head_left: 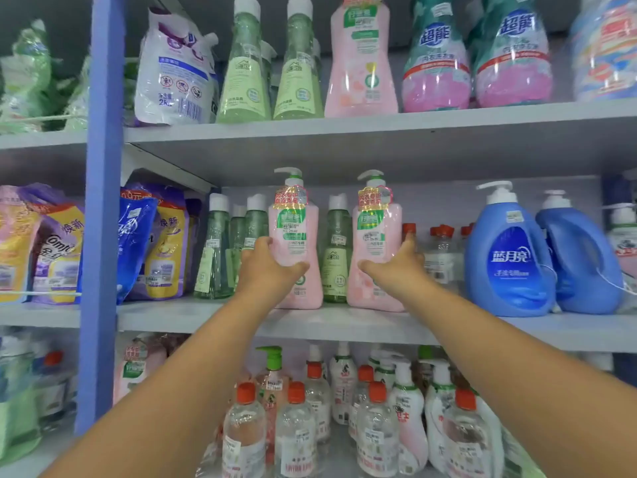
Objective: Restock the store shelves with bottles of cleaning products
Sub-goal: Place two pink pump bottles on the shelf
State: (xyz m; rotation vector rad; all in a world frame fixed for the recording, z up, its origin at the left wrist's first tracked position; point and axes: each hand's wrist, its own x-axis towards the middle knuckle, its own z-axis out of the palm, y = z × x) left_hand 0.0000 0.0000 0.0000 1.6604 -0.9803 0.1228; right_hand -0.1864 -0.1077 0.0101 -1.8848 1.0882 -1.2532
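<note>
Restocking looks nearly finished: left hand (pixel 272 267) and right hand (pixel 396 263) each grip a pink pump bottle (pixel 295 243) (pixel 375 250) standing on the full middle shelf (pixel 344 326), not released.

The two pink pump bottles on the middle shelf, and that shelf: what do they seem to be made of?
Left pink bottle and right pink bottle: seemingly glossy plastic under clear shrink film, judging by the wrinkled glare near their necks. Middle shelf: matte, painted pale grey-blue; whether board or metal is unclear.
</note>
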